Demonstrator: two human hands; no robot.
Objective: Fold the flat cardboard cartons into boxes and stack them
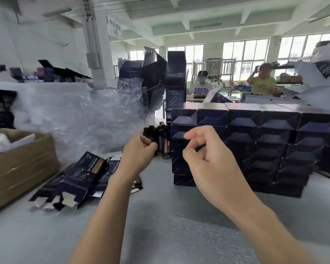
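The folded boxes stand stacked in a dark wall of several rows along the far right side of the grey table, open ends facing the person. The flat cartons lie in a loose, overlapping heap near the table's left edge, just beside a brown shipping box that sits at that edge. The left hand hangs above the table's middle with its fingers curled in towards the palm and nothing visible in them; it is right in front of a cluster of dark bottles, and I cannot tell whether it touches them. The right hand is raised before the left end of the stack, fingers loosely bent and apart, the forefinger reaching out furthest, holding nothing and not touching the boxes. Crumpled clear plastic wrap billows behind the cartons. Beyond the table's far edge taller dark cartons stand upright.
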